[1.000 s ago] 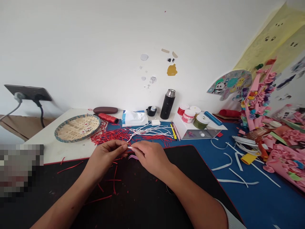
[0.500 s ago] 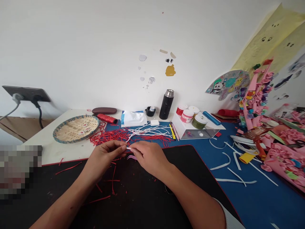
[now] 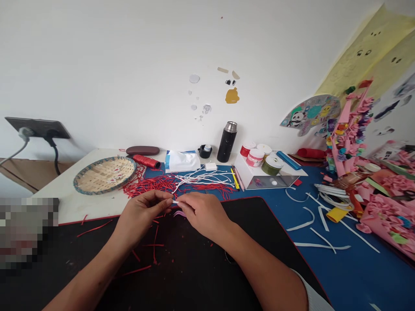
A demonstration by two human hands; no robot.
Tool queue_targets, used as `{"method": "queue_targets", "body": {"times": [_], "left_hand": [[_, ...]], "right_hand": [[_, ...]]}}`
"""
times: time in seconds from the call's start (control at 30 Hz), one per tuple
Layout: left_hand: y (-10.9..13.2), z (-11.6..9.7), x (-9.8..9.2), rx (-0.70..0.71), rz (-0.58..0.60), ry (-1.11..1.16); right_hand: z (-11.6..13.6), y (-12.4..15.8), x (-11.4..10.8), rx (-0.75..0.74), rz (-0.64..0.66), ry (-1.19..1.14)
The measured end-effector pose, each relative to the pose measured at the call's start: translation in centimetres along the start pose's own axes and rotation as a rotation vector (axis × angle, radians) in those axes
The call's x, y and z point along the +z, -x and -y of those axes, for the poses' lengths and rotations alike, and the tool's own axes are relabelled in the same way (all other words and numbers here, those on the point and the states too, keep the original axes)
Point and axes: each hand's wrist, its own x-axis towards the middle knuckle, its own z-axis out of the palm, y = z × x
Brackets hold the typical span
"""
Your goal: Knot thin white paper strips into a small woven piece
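My left hand and my right hand meet over the back edge of the black mat. Thumb and fingers of both are pinched on a small white strip, of which only a short piece shows between the fingertips. Just below it, by my right fingers, lies a curved purple thing, mostly covered by the hand. Red cord scraps are scattered on the mat under my left hand. Behind the hands lie white cords and a heap of red cords.
A woven basket sits at left near a red thread spool. At the back stand a black flask and several jars on a white box. White strips and pink paper flowers lie at right.
The hands keep the same pinch on the white strip, with barely any movement. The whole view has shifted very slightly.
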Motion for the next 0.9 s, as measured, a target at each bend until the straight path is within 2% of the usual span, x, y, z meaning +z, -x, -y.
{"method": "queue_targets", "body": {"times": [0.23,0.43,0.6,0.67,0.8,0.9], "left_hand": [[0.06,-0.09,-0.09,0.013,-0.037,-0.017],[0.33,-0.14,-0.17,0.089,-0.078,-0.092],[0.68,-0.22,-0.11,0.13,-0.132,-0.109],[0.58,-0.11,-0.11,0.112,-0.12,-0.071],[0.17,0.27,-0.07,0.021,-0.015,0.109],[0.05,0.47,0.06,0.007,0.045,0.188]], "right_hand": [[0.22,0.0,-0.16,0.057,-0.002,-0.106],[0.03,-0.21,-0.15,0.259,0.072,-0.515],[-0.07,-0.3,0.12,0.344,0.125,-0.688],[0.01,-0.3,0.15,0.37,0.126,-0.712],[0.07,-0.36,0.09,0.418,0.122,-0.773],[0.04,-0.52,-0.05,0.432,0.131,-0.876]]}}
